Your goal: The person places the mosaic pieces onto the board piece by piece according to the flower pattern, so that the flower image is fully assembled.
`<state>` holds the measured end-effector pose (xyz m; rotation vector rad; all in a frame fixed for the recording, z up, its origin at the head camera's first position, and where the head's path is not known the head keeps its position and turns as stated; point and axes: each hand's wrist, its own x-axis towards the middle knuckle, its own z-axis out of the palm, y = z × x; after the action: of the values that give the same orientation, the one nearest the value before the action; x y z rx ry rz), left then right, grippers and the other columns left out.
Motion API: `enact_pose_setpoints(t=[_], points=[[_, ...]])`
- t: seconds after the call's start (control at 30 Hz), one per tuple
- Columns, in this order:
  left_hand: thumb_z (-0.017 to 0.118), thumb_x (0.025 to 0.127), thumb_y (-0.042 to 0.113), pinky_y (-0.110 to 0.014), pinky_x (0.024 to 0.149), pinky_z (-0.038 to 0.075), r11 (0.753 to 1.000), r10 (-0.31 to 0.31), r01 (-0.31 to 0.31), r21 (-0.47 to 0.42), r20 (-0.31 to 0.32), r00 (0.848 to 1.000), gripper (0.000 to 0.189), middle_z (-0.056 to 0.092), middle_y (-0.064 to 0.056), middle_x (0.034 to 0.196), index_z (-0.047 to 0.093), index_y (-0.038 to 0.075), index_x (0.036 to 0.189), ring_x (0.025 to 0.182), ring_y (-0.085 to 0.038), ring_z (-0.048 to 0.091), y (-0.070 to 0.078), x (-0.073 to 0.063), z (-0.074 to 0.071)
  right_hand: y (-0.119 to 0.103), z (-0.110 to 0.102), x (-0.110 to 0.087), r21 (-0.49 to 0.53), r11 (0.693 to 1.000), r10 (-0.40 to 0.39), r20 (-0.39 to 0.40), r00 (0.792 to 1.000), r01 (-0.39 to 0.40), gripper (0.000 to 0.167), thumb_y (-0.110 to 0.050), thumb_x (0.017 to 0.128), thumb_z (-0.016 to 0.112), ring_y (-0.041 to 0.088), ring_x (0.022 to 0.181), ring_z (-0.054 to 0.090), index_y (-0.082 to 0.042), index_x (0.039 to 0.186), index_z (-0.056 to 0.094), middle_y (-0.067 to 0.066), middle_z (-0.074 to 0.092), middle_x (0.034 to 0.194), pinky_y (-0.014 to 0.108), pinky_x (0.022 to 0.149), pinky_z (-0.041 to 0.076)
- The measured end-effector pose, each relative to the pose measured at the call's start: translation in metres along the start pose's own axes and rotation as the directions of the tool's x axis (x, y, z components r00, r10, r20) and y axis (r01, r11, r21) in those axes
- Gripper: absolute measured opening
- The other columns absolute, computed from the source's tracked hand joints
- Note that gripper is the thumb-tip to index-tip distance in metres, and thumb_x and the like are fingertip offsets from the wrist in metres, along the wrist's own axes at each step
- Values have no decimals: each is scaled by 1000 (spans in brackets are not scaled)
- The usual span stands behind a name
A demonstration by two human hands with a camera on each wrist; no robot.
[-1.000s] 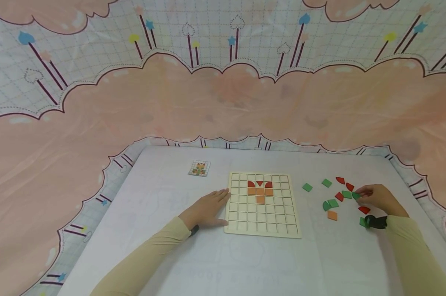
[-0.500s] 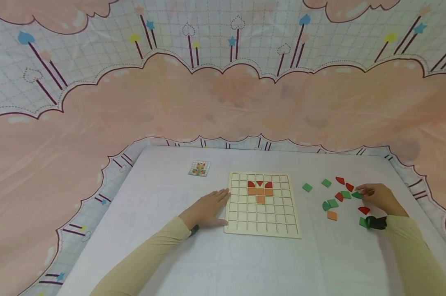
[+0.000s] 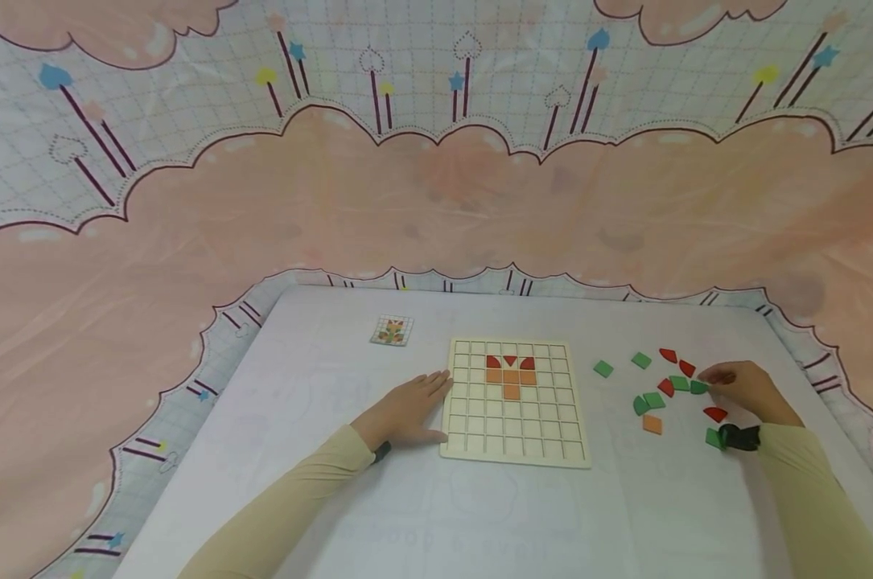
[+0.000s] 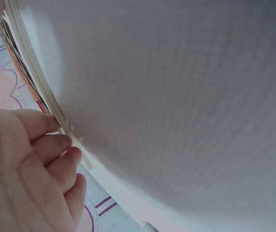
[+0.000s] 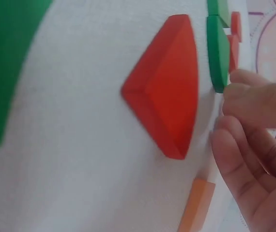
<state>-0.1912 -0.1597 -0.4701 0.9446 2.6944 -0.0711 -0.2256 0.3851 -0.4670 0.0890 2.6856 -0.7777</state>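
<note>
My left hand (image 3: 407,414) lies with fingers extended along the left edge of a square wooden grid board (image 3: 472,449), fingertips and thumb at its rim. On the board, orange squares (image 3: 511,392) and red pieces (image 3: 510,361) form a small figure. To the right, my right hand (image 3: 746,388) has its thumb and index finger together at the end of a green quarter-circle piece (image 5: 218,53), which lies against a green square (image 3: 678,383). A red quarter-circle piece (image 5: 169,89) lies nearer the wrist. An orange piece (image 5: 196,205) sits beside the right hand, hidden in the head view.
Several loose pieces lie between board and right hand, among them a green square (image 3: 603,368) and an orange square (image 3: 652,424). A small picture card (image 3: 391,330) rests behind the left hand. The white table (image 3: 320,338) meets a patterned cloth (image 3: 436,209) at its back.
The green quarter-circle piece at my right fingertips has turned and shifted slightly, while the hand stays about there. My left hand and the board hold their place.
</note>
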Motion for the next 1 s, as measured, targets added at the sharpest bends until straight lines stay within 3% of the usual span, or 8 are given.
enact_pose_setpoints(t=[0.27, 0.47, 1.0], points=[[48, 86, 65, -35, 120, 20, 1000, -1, 1, 15, -1, 1000, 93, 16, -9, 158, 18, 6, 150, 146, -22, 18, 0, -1, -1, 0, -3, 0, -29, 998, -61, 38, 997, 62, 44, -15, 80, 71, 29, 88, 52, 7, 116, 60, 22, 61, 100, 35, 74, 51], [47, 86, 66, -35, 120, 20, 1000, 3, -3, 14, -4, 1000, 93, 16, -9, 158, 18, 6, 150, 146, -22, 17, 0, -1, 0, -2, -2, 2, -41, 990, -130, 62, 990, 133, 39, -12, 81, 70, 27, 88, 54, 7, 114, 62, 23, 62, 103, 34, 74, 53], [48, 86, 65, -35, 120, 20, 1000, 6, -6, 13, -6, 1000, 92, 16, -10, 158, 18, 5, 150, 146, -23, 18, 1, -1, 0, 3, -1, 1, -53, 984, -166, 46, 985, 169, 39, -17, 79, 73, 24, 86, 52, 5, 109, 65, 10, 63, 92, 27, 70, 50]])
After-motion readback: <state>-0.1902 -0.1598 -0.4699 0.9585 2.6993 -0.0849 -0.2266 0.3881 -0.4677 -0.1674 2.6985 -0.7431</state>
